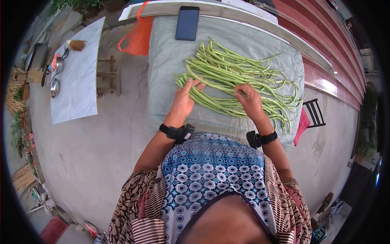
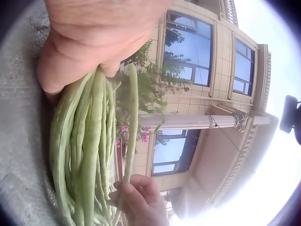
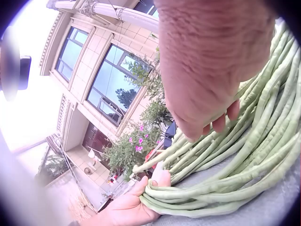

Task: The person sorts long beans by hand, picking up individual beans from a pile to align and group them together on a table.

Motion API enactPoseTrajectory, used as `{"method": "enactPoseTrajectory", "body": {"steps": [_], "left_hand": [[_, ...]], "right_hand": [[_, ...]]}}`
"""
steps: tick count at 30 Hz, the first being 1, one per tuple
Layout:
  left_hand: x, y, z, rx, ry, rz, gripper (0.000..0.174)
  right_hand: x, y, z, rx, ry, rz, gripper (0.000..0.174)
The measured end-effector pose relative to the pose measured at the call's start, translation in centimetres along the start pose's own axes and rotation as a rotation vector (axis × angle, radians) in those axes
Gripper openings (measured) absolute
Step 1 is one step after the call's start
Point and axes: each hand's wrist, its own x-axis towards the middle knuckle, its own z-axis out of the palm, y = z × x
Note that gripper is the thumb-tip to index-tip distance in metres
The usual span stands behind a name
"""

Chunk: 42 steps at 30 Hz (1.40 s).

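Note:
Long green beans (image 1: 227, 67) lie spread in a loose pile over the covered table. At the left end of the near bundle, my left hand (image 1: 183, 101) grips the ends of several beans; in the right wrist view its thumb and fingers (image 3: 136, 202) close round them. My right hand (image 1: 251, 102) is over the middle of the same bundle. The left wrist view shows it pinching one single bean (image 2: 132, 117), whose free end sticks up apart from the others, close by my left hand.
A dark phone (image 1: 187, 23) lies at the table's far edge, on the grey plastic cover (image 1: 166, 61). An orange bag (image 1: 140, 38) hangs at the left corner. Further left stands a white-topped table (image 1: 79, 89) with a brush (image 1: 76, 45) and metal bowls. A black rack (image 1: 314, 113) is at right.

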Motion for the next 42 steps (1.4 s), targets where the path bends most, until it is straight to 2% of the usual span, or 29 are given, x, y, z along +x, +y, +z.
{"method": "enactPoseTrajectory", "body": {"steps": [2, 5, 8, 11, 17, 20, 23, 26, 29, 32, 35, 42], "left_hand": [[0.3, -0.4, -0.6, -0.035, -0.050, 0.019, 0.027], [0.7, -0.7, -1.4, -0.057, -0.100, 0.024, 0.022], [0.7, -0.7, -1.6, -0.092, -0.116, 0.026, 0.021], [0.7, -0.6, -1.6, -0.144, -0.126, 0.012, 0.020], [0.8, -0.6, -1.3, -0.161, -0.152, 0.023, 0.033], [0.5, -0.6, -0.8, -0.160, -0.139, 0.011, 0.034], [1.2, -1.2, -2.1, -0.174, -0.126, 0.008, 0.028], [1.5, -1.4, -2.7, -0.140, -0.129, 0.005, 0.020], [0.9, -0.9, -1.6, -0.106, -0.043, -0.019, 0.014], [0.4, -0.4, -0.9, -0.051, -0.036, -0.007, 0.015], [0.7, -0.6, -1.1, -0.044, -0.024, -0.017, 0.018], [0.7, -0.8, -0.9, -0.046, -0.068, -0.004, 0.030]], "right_hand": [[-0.9, 0.4, -0.2, -0.019, -0.121, 0.007, 0.016], [-1.6, 0.2, 0.2, -0.082, -0.161, -0.001, 0.014], [-1.7, -0.1, 0.6, -0.004, -0.117, 0.118, 0.014], [-1.9, 0.6, 1.3, 0.054, -0.061, 0.145, 0.014], [-2.2, 0.8, 2.1, 0.080, -0.048, 0.186, 0.013], [-2.2, 0.3, 2.2, -0.034, -0.034, 0.146, 0.014], [-1.8, -0.3, 1.7, -0.067, -0.150, 0.131, 0.015], [-0.6, -0.5, 1.4, -0.215, 0.065, -0.144, 0.020], [1.6, -1.7, 0.9, -0.335, 0.166, -0.110, 0.029], [3.1, -0.6, 2.0, -0.478, 0.161, -0.137, 0.034], [4.1, 0.1, 2.3, -0.444, 0.095, -0.080, 0.033], [4.3, 0.2, 2.0, -0.420, 0.046, -0.123, 0.025]]}}
